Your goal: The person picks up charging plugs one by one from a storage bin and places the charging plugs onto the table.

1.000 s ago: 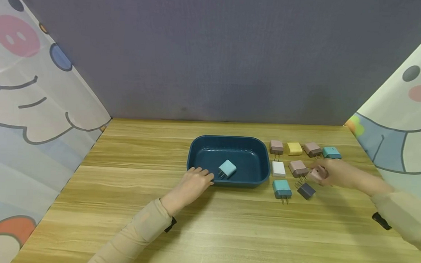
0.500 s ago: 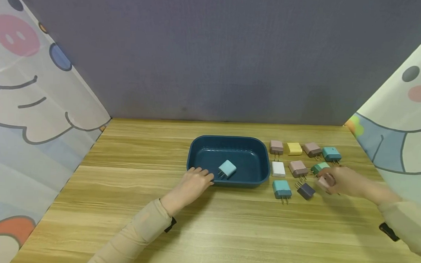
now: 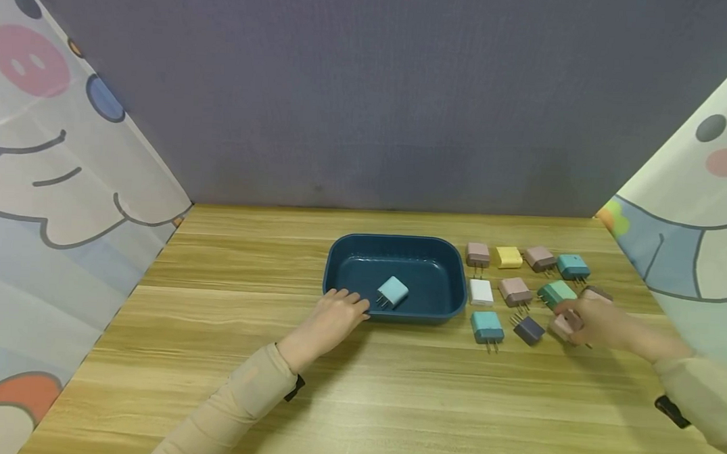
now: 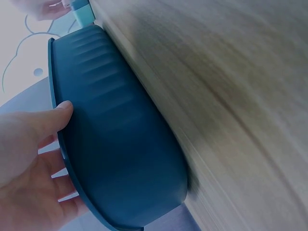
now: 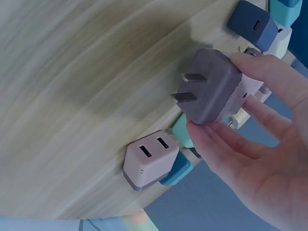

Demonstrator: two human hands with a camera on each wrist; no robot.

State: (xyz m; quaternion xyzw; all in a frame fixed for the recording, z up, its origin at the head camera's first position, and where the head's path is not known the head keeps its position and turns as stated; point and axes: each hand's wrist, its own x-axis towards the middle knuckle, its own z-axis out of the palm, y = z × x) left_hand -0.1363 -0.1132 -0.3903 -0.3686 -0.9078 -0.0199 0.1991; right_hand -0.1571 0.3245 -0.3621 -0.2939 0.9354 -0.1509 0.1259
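Note:
My left hand (image 3: 329, 320) holds the near rim of a dark blue plastic tray (image 3: 423, 318). In the left wrist view the thumb presses on the tray's outer wall (image 4: 115, 120), with the fingers over the rim. A light blue charger plug (image 3: 392, 291) lies inside. My right hand (image 3: 599, 324) pinches a pink charger plug (image 5: 211, 86) with a darker end, its two prongs pointing away from the palm. Around that hand lie a green charger (image 3: 557, 294), a dark navy charger (image 3: 528, 330) and another pink charger (image 5: 151, 156) with two USB ports, partly hidden in the head view.
Right of the tray, several more chargers lie in loose rows, among them a white one (image 3: 481, 292), a yellow one (image 3: 508, 258) and two blue ones, near (image 3: 487, 326) and far (image 3: 573, 266). A grey wall (image 3: 405, 120) backs the wooden table (image 3: 265, 250); printed curtains flank it.
My right hand has moved right and toward me with the pink charger, uncovering the green charger and part of another pink one. The left hand and tray have stayed put.

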